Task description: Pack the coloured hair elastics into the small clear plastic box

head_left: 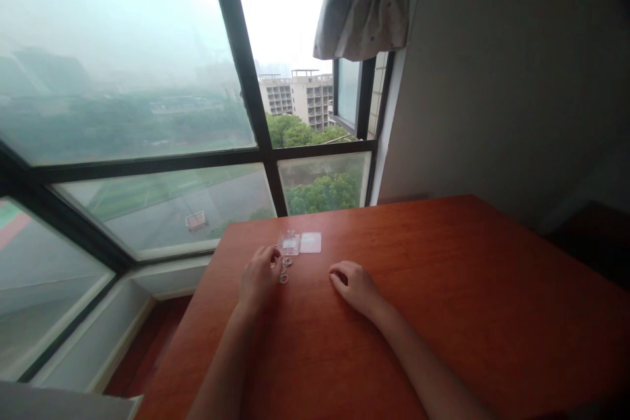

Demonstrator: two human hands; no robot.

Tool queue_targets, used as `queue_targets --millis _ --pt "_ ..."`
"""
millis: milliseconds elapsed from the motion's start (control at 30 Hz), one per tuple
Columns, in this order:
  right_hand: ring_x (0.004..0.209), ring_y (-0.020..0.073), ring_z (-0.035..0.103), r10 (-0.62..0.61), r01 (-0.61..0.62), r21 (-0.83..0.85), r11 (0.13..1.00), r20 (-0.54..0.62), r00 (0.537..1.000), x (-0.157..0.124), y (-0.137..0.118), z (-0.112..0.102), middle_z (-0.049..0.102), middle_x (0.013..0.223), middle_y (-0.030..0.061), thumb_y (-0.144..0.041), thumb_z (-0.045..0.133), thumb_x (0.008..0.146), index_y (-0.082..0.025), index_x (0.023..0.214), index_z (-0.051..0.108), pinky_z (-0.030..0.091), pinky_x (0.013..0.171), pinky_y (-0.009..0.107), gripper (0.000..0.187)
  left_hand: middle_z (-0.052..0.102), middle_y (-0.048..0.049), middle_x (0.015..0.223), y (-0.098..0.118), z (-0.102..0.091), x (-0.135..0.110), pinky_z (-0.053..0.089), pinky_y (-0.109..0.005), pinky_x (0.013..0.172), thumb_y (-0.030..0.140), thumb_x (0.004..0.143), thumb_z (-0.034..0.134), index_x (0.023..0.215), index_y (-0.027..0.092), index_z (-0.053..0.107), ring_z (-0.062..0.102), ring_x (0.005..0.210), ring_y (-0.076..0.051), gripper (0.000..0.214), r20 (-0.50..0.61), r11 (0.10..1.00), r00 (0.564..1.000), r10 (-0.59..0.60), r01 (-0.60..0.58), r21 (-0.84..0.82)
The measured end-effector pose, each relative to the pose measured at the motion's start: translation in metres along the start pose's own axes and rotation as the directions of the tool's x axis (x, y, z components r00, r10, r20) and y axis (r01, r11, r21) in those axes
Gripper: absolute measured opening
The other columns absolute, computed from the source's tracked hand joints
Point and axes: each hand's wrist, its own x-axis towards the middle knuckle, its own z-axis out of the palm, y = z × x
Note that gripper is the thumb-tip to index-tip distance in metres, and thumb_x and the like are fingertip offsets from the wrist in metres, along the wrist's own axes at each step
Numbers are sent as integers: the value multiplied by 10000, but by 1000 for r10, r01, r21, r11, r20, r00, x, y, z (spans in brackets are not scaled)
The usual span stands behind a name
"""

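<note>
My left hand (260, 275) rests at the left part of the table, its fingers curved and the thumb apart from them. Right beside its fingertips lie several small metal-looking rings (284, 278) in a loose cluster; whether the fingers touch one is hard to see. Just beyond the rings is a small clear plastic box (290, 244) with its whitish lid (311, 243) opened out flat to the right. My right hand (358, 285) lies on the tabletop to the right of the rings, loosely curled, a gap between thumb and forefinger and nothing visible in it.
The reddish-brown wooden table (443, 275) reaches to a dark-framed window (266, 154) at its far side. A grey curtain (367, 6) hangs at the upper right of the window, beside a plain wall (492, 79). A low ledge (105, 335) runs along the left.
</note>
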Motion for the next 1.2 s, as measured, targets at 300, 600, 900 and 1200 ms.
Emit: queue_targets --millis 300,600,900,1200 --pt "858 164 621 26 -25 -29 999 34 999 1 -3 -1 700 902 42 -193 534 870 -190 909 685 444 802 266 156 627 -48 911 13 8 -3 399 -257 689 234 871 494 832 181 581 585 801 -169 109 51 995 995 82 -79 -64" --pt "895 183 609 137 -110 -196 974 131 982 25 -18 -4 665 969 61 -253 555 853 -207 1030 669 444 793 269 215 646 -37 875 8 2 -2 434 -266 674 296 849 525 829 202 647 607 755 -170 155 120 992 985 120 -114 -57" --pt "1311 276 394 57 -5 -298 955 165 985 75 -16 31 426 1452 118 -412 605 845 -257 1346 509 310 1072 436 533 611 -166 1216 -42 42 37 466 -456 983 382 890 444 1258 114 532 574 1141 -277 464 -103 981 992 78 -95 -171" --pt "1305 249 415 39 20 -344 939 163 986 60 -13 25 448 1444 118 -340 562 880 -228 1221 598 306 1094 416 362 503 -202 1357 -5 76 12 368 -472 1095 233 870 434 1326 86 466 451 1299 -297 480 -99 978 977 190 -197 -65"
